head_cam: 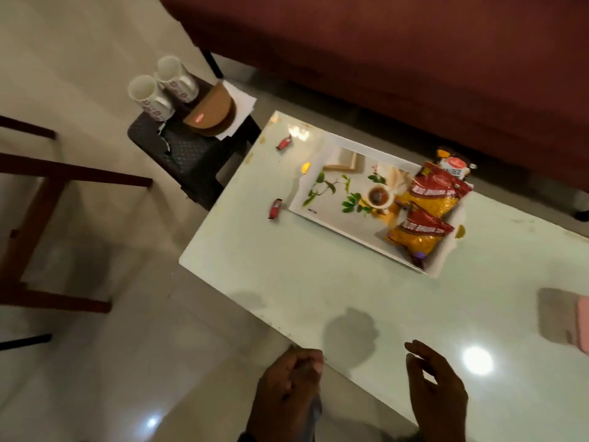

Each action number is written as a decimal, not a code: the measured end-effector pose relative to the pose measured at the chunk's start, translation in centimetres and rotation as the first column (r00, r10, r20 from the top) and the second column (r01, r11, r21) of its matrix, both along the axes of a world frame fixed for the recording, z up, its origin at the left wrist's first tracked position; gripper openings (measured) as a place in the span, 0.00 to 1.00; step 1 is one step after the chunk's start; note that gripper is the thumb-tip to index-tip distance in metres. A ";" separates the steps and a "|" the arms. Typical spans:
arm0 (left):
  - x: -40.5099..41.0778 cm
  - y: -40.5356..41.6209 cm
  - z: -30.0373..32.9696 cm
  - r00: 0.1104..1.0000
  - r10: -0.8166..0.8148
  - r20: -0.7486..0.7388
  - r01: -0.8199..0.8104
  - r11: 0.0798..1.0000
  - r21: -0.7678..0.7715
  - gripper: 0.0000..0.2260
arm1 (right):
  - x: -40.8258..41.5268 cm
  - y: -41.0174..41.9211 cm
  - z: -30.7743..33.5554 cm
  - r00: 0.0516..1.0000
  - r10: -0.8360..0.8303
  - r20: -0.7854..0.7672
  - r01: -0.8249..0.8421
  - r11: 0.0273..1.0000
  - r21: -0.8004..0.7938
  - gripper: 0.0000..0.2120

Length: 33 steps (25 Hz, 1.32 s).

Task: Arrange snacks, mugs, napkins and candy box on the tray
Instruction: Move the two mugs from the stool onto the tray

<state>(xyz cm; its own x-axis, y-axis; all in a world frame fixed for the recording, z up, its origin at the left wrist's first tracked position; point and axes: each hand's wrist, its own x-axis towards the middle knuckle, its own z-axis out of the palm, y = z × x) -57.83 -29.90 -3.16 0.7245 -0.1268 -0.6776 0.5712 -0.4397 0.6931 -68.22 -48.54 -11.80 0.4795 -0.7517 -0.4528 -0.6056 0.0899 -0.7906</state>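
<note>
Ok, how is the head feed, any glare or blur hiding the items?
Head view: ceiling-light glare spots on the table and near the tray corner; soft motion blur makes snack packets' print unreadable; wide-angle lens tilts the mugs; both hands cast shadows on the tabletop.

The rectangular white tray (322, 215) carries a printed picture of green leaves and a brown cup of tea. The two plastic snack packets (427, 199) on it are yellow with red tops. The two small wrapped candies (283, 143) are red. The two white ceramic mugs (149, 97) have a pattern of small red flowers. The half-round candy box (208, 114) is brown with a red label. The glossy table (318, 282) is pale white-green. The stool (188, 151) is dark brown.
</note>
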 end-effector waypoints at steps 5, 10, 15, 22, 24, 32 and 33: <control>5.6 5.5 -0.2 0.998 -0.001 0.064 -0.001 1.000 0.028 0.05 | 7.9 5.9 -0.4 0.993 0.113 0.041 -0.113 0.994 -0.016 0.10; 6.8 6.4 -0.8 0.999 0.024 0.043 -0.026 0.999 0.035 0.07 | 10.2 7.0 -0.2 0.986 0.162 0.028 -0.160 0.986 -0.050 0.11; 6.2 4.6 -1.2 0.999 0.049 -0.022 -0.048 0.996 0.069 0.06 | 10.0 5.5 -0.3 0.982 0.181 -0.047 -0.182 0.983 -0.036 0.17; 8.6 3.2 0.1 0.992 0.127 -0.004 -0.127 0.992 0.012 0.06 | 12.4 4.7 1.4 0.982 0.189 0.006 -0.189 0.982 -0.011 0.16; 10.4 3.6 0.4 0.985 0.170 0.027 -0.169 0.985 -0.010 0.07 | 14.1 5.1 1.7 0.983 0.183 0.017 -0.182 0.983 -0.016 0.14; 22.7 11.7 -4.0 0.980 0.117 0.160 -0.134 0.986 0.100 0.09 | 26.0 9.9 0.8 0.966 0.260 0.002 -0.260 0.965 -0.019 0.10; 24.9 13.4 -4.5 0.980 0.084 0.181 -0.108 0.986 0.128 0.09 | 28.1 11.1 0.5 0.961 0.274 -0.022 -0.274 0.961 -0.026 0.10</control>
<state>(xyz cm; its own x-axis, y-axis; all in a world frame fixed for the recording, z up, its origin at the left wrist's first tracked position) -32.98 -16.48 -7.66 0.8370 0.0339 -0.5462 0.4912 -0.4865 0.7225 -40.15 -37.42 -11.34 0.6609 -0.6052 -0.4439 -0.6184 -0.1039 -0.7790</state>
